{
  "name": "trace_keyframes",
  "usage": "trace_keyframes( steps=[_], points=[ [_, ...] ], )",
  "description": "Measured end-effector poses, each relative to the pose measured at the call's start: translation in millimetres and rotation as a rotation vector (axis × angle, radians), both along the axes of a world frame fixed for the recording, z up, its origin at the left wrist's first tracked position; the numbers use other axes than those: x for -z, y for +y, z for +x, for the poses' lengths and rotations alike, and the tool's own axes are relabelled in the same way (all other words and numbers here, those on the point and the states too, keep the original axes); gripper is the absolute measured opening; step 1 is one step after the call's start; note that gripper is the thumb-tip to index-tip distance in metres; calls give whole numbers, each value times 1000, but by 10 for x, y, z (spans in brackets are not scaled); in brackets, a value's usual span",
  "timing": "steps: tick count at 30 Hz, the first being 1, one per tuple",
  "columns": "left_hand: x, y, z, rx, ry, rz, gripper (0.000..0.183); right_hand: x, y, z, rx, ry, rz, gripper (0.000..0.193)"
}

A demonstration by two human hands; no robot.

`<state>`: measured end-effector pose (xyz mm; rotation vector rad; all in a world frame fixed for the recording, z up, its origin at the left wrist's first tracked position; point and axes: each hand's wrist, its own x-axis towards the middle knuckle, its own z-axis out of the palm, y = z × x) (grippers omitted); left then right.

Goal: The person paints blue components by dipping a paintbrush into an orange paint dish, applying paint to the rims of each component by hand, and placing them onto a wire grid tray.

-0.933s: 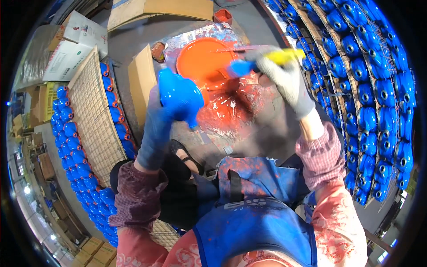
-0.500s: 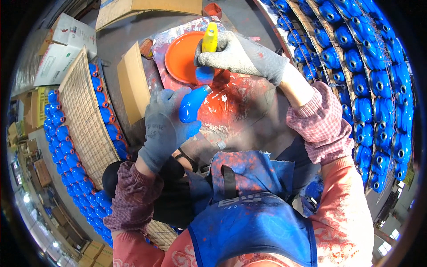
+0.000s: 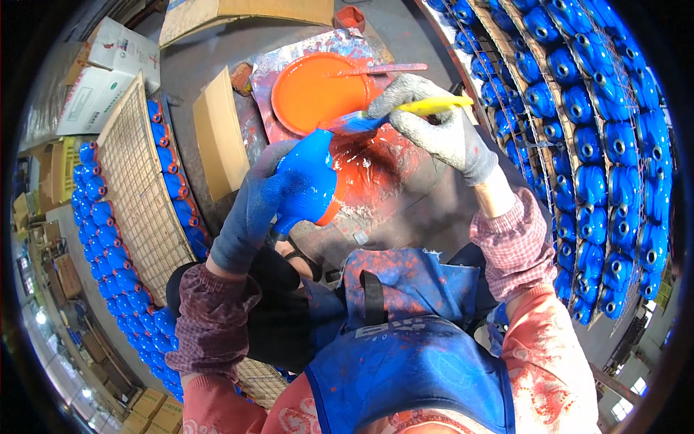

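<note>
My left hand [image 3: 254,202], in a grey glove smeared with blue, is closed round a glossy blue-painted hollow part [image 3: 307,177] with an orange-red rim on its right side. It is tilted, with one end pointing up and a short stub at the lower left. My right hand [image 3: 426,130], in a paint-stained whitish glove, grips a paintbrush [image 3: 434,106] by its yellow handle, which points right. The blue-coated bristles reach left to the part's upper end and seem to touch it. My left fingers are partly hidden behind the part.
Beyond my hands, a round basin of orange paint [image 3: 275,101] has a stick [image 3: 387,69] across its edge. Red paint [image 3: 369,163] covers the ground nearby. Racks of blue parts [image 3: 589,181] stand right; more parts [image 3: 108,239] line a mesh panel [image 3: 141,195] left. Cardboard [image 3: 217,137] stands beside the basin.
The brush has swung from upright near the basin to nearly level, its bristles now at the part. My left hand has turned the part, bringing its broad face and orange-red rim into sight.
</note>
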<state>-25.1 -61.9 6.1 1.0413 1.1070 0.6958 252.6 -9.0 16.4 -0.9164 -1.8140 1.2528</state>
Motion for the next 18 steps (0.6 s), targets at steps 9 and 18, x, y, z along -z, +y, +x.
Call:
trace_keyframes(
  steps=[9,18],
  points=[
    [-46,-44,149,122,754,737,57,23,200,-130,47,21,-113,23],
    [75,-40,75,178,767,759,57,20,38,-160,-43,-41,-65,21]
  ],
)
